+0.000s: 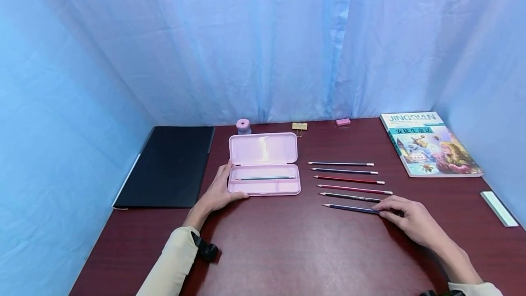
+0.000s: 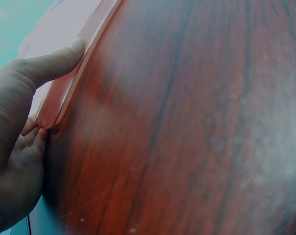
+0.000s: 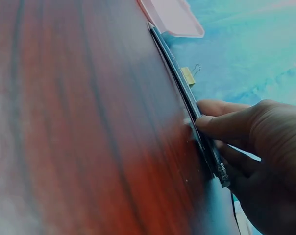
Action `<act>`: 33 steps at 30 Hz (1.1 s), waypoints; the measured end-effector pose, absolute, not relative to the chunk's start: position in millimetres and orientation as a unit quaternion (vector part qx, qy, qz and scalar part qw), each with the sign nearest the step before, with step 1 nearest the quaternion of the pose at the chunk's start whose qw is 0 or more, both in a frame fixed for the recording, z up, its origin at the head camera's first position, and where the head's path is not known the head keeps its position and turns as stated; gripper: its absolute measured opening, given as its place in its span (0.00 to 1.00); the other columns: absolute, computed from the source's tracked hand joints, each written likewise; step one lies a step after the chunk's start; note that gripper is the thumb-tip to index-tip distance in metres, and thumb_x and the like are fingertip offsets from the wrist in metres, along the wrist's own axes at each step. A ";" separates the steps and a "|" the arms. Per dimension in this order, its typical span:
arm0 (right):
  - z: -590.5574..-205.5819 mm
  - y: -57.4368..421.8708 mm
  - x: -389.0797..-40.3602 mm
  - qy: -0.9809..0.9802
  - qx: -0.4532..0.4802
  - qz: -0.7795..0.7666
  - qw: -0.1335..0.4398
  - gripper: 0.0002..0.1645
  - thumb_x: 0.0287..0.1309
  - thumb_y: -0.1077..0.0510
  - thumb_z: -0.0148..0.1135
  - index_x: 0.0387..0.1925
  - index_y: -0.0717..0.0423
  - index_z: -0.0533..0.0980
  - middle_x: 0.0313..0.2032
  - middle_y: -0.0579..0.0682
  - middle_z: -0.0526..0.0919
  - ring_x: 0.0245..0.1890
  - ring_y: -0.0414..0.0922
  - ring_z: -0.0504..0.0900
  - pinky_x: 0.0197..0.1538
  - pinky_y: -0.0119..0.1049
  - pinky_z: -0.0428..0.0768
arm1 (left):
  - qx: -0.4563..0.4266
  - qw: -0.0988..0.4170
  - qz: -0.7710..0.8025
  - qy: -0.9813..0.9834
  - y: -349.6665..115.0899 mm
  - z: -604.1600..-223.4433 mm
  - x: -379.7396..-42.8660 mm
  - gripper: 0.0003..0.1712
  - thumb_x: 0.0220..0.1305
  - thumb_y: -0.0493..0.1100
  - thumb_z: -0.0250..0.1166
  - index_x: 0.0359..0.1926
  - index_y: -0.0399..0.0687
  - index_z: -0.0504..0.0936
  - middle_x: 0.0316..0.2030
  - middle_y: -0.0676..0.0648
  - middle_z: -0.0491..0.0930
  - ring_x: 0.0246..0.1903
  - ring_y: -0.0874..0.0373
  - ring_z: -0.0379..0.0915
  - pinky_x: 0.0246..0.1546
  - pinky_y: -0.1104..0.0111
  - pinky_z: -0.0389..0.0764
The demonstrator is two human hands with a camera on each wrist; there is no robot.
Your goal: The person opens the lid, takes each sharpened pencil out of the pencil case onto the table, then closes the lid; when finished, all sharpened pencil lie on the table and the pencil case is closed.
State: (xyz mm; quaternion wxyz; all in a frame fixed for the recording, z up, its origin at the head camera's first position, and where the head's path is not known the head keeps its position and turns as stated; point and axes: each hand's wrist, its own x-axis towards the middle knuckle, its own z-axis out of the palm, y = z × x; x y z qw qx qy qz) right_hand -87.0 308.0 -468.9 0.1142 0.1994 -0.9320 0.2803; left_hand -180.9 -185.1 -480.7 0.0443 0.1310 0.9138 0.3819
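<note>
The head view, read as a dial centred on the pink pencil case (image 1: 260,188), puts a black folder (image 1: 164,168) toward nine o'clock, its outer edge close to the table's left edge. A narrow strip of tabletop separates the folder from the person's left hand (image 1: 219,192) at eight o'clock, which grips the case's near-left corner, thumb over the front rim and fingers along the side wall. The case stands near the table's middle, lid tipped back toward twelve, with one pencil (image 1: 265,178) lying in the rear compartment. Broad bare tabletop opens toward six o'clock. A pink-topped spool (image 1: 243,127) stands at eleven; a yellow binder clip (image 1: 299,126) sits between one and two, and a pink eraser (image 1: 343,122) at two, all near the back edge.

Past a slim gap, toward three and four o'clock, six pencils lie in a spaced row, tips toward the case. The right hand (image 1: 404,216) pinches the nearest, a dark blue pencil (image 1: 349,208), near its rear end; whether it is raised cannot be told. A picture-covered book (image 1: 431,145) lies toward three, with a pale bar (image 1: 499,208) at the right-hand edge.

The table (image 1: 267,241) is dark reddish brown with a glossy sheen; pale blue curtains (image 1: 263,49) enclose its back and sides.
</note>
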 end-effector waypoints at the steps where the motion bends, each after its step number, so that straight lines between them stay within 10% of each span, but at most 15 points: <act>1: -468.9 308.0 -86.9 -0.931 0.201 0.281 0.117 0.20 0.45 0.66 0.69 0.35 0.37 0.82 0.36 0.35 0.81 0.40 0.28 0.75 0.42 0.15 0.64 | 0.131 0.044 0.383 0.913 -185.2 -480.8 -180.8 0.67 0.41 0.61 0.73 0.72 0.54 0.38 0.66 0.46 0.50 0.61 0.51 0.53 0.61 0.51 0.57; 23: -454.3 289.5 -99.1 -0.932 0.217 0.256 0.133 0.17 0.47 0.64 0.68 0.36 0.39 0.81 0.36 0.33 0.80 0.38 0.31 0.76 0.42 0.16 0.66 | 0.125 0.052 0.382 0.914 -187.1 -478.3 -180.4 0.67 0.42 0.62 0.72 0.72 0.55 0.37 0.65 0.47 0.50 0.60 0.52 0.53 0.61 0.52 0.58; 33: -427.4 220.9 -153.6 -0.902 0.282 0.311 0.096 0.13 0.52 0.64 0.64 0.41 0.48 0.80 0.39 0.41 0.81 0.39 0.40 0.78 0.41 0.41 0.77 | 0.129 0.050 0.377 0.916 -185.0 -480.3 -180.9 0.67 0.42 0.62 0.72 0.72 0.56 0.37 0.66 0.47 0.50 0.61 0.52 0.53 0.61 0.52 0.57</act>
